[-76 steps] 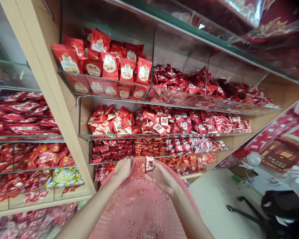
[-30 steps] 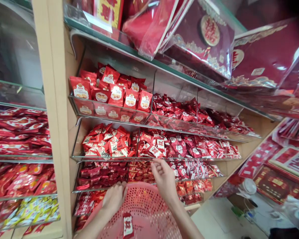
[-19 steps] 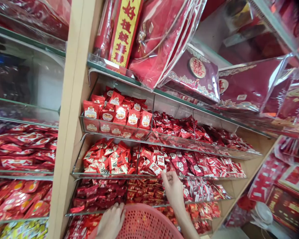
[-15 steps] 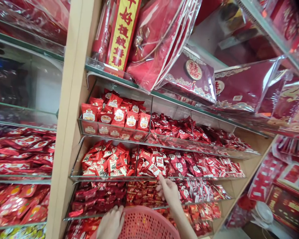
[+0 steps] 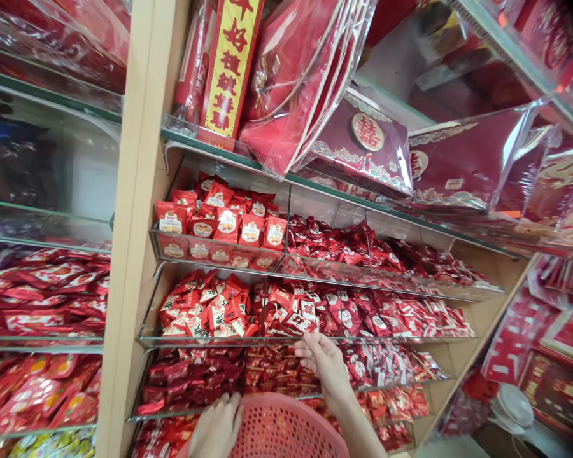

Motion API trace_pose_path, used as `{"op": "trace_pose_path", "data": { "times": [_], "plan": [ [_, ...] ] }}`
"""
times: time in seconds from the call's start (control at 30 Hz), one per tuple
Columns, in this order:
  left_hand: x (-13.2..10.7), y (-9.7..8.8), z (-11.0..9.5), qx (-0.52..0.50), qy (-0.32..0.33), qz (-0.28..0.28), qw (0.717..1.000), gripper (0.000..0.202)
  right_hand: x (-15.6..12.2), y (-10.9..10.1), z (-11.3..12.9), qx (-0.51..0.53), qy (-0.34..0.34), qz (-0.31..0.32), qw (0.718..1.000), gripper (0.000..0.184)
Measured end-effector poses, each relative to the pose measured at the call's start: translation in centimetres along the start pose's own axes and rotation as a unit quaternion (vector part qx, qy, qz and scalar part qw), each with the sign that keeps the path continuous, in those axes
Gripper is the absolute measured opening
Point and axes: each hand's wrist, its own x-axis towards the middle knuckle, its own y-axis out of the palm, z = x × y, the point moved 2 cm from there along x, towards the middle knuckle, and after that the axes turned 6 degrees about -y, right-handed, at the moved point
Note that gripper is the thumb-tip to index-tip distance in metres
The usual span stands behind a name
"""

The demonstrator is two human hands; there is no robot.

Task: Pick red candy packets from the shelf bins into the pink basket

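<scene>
My left hand [image 5: 216,426] grips the rim of a pink perforated plastic basket [image 5: 291,432] at the bottom of the view. My right hand [image 5: 325,366] is raised above the basket, its fingers spread and empty. It sits just under the front edge of a glass shelf tier, over small red candy packets [image 5: 272,369]. Red-and-white wrapped packets [image 5: 205,308] fill the tier above those fingers. The basket's inside is mostly cut off by the frame bottom.
A pale wooden upright [image 5: 138,222] divides the shelving. Red biscuit packets [image 5: 219,222] fill a higher glass tier, with plastic-wrapped red gift bags [image 5: 286,95] and a red-and-gold banner [image 5: 229,70] above. More packets crowd the left bays. A white fan [image 5: 510,407] stands low at right.
The view has tilted up the shelves. The small red packet left my right hand and lay in the basket, now out of view. My right hand moved from the basket to the shelf.
</scene>
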Motion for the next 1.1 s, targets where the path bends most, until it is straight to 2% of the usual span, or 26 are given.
{"op": "trace_pose_path", "data": {
  "times": [0.17,0.43,0.6,0.73,0.97,1.1],
  "plan": [
    [0.1,0.5,0.1,0.008,-0.002,-0.008,1.000,0.042,0.2,-0.4,0.7,0.067,0.010,0.027,0.997,0.031],
    [-0.1,0.0,0.1,-0.012,-0.007,0.002,1.000,0.043,1.4,-0.9,0.6,0.211,0.100,0.026,0.972,0.015],
    [-0.1,-0.2,0.1,-0.005,-0.009,0.017,1.000,0.045,1.7,-1.2,0.9,0.189,0.066,0.028,0.979,0.014],
    [0.0,-0.3,0.1,-0.006,-0.007,0.018,1.000,0.045,1.7,-1.6,0.9,0.171,0.069,0.029,0.982,0.017],
    [-0.2,-0.5,-0.1,-0.006,-0.008,0.016,1.000,0.046,1.5,-2.2,0.6,0.229,0.095,0.037,0.968,0.018],
    [-0.3,-0.4,0.0,-0.012,-0.011,0.016,1.000,0.045,1.3,-2.4,1.0,0.221,0.069,0.049,0.972,0.018]
  ]
}}
